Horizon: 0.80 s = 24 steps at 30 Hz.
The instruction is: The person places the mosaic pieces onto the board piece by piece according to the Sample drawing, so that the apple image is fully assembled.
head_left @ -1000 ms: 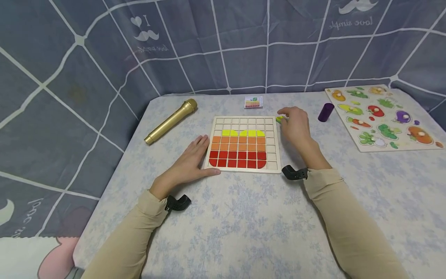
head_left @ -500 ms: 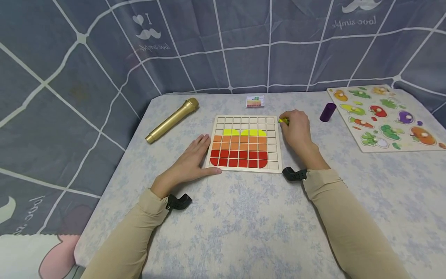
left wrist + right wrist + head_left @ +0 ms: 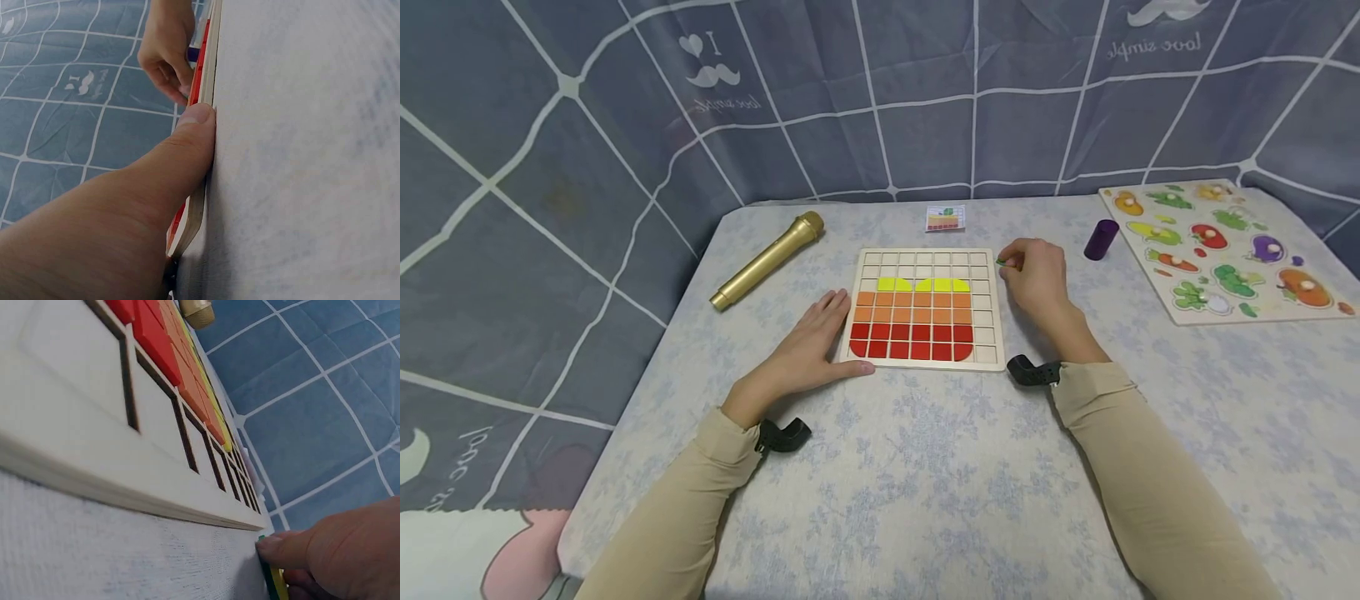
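A square wooden grid board [image 3: 987, 333] lies on the table, with red tiles [image 3: 912, 342], orange tiles [image 3: 913, 308] and yellow tiles [image 3: 942, 286] set in its lower and middle cells. My left hand [image 3: 808, 346] rests spread at the board's lower left corner, fingers along the left edge and thumb at the front edge. Beside the board's upper right edge, my right hand [image 3: 1037, 275] pinches a small green tile [image 3: 1001, 262]. In the right wrist view a yellow piece [image 3: 279, 584] shows against the green one under the thumb; the fingers hide the rest.
A small picture card [image 3: 945, 218] lies behind the board. To the left is a gold microphone [image 3: 767, 261]. A dark purple cylinder [image 3: 1101, 240] and a vegetable puzzle board [image 3: 1225, 258] lie to the right. A grid-patterned curtain [image 3: 917, 142] hangs behind the table.
My right hand's fingers have come down and closed on the small pieces beside the board. Yellow showed there earlier; now only a green edge shows in the head view. My left hand stays put.
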Tool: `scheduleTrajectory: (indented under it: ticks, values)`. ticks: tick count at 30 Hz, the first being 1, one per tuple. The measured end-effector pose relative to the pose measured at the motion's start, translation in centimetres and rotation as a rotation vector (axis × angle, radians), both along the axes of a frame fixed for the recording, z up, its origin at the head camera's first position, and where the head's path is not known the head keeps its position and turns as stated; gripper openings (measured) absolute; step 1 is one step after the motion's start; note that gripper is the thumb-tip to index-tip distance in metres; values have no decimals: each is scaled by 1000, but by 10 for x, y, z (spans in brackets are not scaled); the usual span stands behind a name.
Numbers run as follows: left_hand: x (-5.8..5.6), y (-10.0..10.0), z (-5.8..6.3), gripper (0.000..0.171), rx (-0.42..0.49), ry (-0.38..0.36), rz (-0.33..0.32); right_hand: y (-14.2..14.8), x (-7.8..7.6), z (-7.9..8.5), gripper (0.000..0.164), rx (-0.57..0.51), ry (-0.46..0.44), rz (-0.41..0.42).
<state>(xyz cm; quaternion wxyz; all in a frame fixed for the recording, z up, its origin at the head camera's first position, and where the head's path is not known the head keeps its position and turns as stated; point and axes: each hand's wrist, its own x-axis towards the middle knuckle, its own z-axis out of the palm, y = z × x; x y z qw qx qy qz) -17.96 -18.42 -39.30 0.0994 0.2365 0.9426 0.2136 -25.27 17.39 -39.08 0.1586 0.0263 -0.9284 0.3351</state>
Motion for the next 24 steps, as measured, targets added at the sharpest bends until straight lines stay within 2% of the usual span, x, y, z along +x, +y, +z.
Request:
scheduleTrajectory:
  ticks: [15, 24]
  values:
    - [1, 0, 2, 117, -4, 4, 2, 1, 8, 15, 22, 24, -139, -21]
    - [2, 2, 3, 117, -6, -8, 5, 11, 5, 11, 19, -25, -145, -3]
